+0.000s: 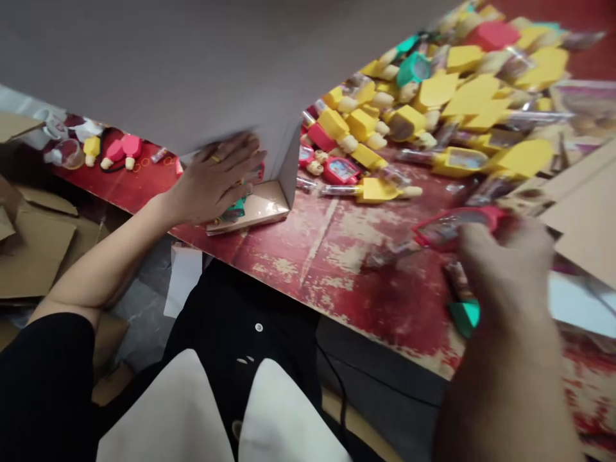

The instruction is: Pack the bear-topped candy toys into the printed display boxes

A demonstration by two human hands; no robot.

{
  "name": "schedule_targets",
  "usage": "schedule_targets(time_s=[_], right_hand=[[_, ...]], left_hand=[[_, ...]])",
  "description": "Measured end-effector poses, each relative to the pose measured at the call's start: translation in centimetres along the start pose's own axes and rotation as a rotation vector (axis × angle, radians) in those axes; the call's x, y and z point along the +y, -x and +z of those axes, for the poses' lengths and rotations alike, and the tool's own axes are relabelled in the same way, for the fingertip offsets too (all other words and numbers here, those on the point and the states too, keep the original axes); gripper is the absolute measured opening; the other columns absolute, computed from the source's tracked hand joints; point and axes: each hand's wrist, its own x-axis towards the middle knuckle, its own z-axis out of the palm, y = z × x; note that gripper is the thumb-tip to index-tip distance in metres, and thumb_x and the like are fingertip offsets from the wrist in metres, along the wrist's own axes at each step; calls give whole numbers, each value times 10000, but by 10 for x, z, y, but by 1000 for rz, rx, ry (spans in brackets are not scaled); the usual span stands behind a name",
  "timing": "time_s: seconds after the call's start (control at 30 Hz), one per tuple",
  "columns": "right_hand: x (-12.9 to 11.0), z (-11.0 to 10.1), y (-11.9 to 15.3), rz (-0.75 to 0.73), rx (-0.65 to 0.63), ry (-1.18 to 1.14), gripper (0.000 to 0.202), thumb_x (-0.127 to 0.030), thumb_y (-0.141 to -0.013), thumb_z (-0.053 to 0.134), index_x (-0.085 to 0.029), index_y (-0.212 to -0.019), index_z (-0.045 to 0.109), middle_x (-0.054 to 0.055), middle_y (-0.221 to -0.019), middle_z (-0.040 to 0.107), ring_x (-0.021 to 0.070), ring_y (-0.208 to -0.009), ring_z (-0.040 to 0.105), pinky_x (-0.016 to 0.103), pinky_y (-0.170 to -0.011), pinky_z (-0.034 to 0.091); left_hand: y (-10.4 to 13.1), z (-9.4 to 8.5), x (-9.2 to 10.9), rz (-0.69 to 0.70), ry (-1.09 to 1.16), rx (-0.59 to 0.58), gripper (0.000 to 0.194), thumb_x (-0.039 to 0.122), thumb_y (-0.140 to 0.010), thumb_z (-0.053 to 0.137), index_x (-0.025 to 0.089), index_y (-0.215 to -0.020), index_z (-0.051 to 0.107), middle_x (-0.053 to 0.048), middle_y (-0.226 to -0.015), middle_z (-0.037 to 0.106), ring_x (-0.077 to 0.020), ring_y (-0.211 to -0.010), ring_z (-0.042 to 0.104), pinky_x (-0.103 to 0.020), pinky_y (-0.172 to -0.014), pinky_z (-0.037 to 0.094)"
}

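Note:
My left hand [219, 173] lies flat over a small open cardboard tray box [269, 202], its fingers stretched out and nearly together. Under its fingertips a bit of a green piece [235, 210] and some red show inside the box; the rest is hidden by the hand. A large grey panel [183, 70] rises behind the box. On the right, my right hand [505, 256], smeared by motion, grips a red-framed plastic toy [452, 226] with a clear window and a clear tube end. Below this hand lies a green toy [464, 316].
A heap of yellow, red and green plastic toys [457, 96] with beige knobs and clear tubes covers the back right of the worn red table [346, 263]. Cardboard [587, 212] stands at the right edge. More flattened cardboard [33, 250] is at left. Red toys [122, 149] lie at back left.

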Motion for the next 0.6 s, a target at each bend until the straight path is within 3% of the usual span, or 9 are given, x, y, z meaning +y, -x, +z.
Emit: schedule_targets(time_s=[0.1,0.13,0.2,0.27,0.37,0.5,0.6], right_hand=[[-77,13,11,48,68,-532,505,-615,-770,627,-332,-1187,613,152,-1073,679,359,-935,705,538,-757,563],[-106,25,11,-9,58,-616,511,-562,-756,658,-311,-1196,593,160,-1118,678,347,-998,703,529,-838,573],[-157,53,5,-150,54,-627,505,-492,-813,576,-261,-1262,541,178,-1164,664,329,-1113,674,513,-939,558],[-189,78,-9,-265,-13,-552,495,-403,-863,464,-212,-1318,497,184,-1183,652,305,-1154,654,497,-964,549],[-200,91,-36,-442,-186,-418,421,-312,-865,430,-183,-1252,533,154,-1149,652,262,-1079,657,449,-941,552],[-203,81,-57,-663,-372,-303,282,-348,-879,512,-186,-1093,598,127,-1081,652,231,-975,634,399,-920,547],[-215,81,-52,-674,-333,-264,376,-392,-895,518,-177,-1192,601,160,-1183,615,268,-1086,604,449,-987,524]], left_hand=[[0,4,1,-5,-9,15,594,434,-1066,256,192,-1605,320,-103,-1687,302,-289,-1594,244,-528,-1278,220],[0,5,1,-5,-18,20,588,430,-1068,258,195,-1603,323,-102,-1686,303,-284,-1595,244,-521,-1280,217],[0,4,4,-6,-43,11,590,436,-1073,249,181,-1599,329,-102,-1690,295,-275,-1596,241,-508,-1283,219],[0,3,5,-16,-69,-12,605,449,-1077,222,159,-1598,324,-97,-1696,277,-261,-1600,232,-499,-1287,223],[0,3,5,-34,-66,-46,647,491,-1073,183,145,-1613,267,-81,-1711,236,-241,-1610,196,-497,-1301,214],[0,4,2,-23,26,-30,682,543,-1051,192,208,-1644,162,-12,-1725,197,-246,-1613,180,-506,-1316,207],[1,2,2,0,55,-5,683,522,-1054,218,202,-1654,147,-52,-1729,184,-293,-1613,175,-534,-1306,202]])
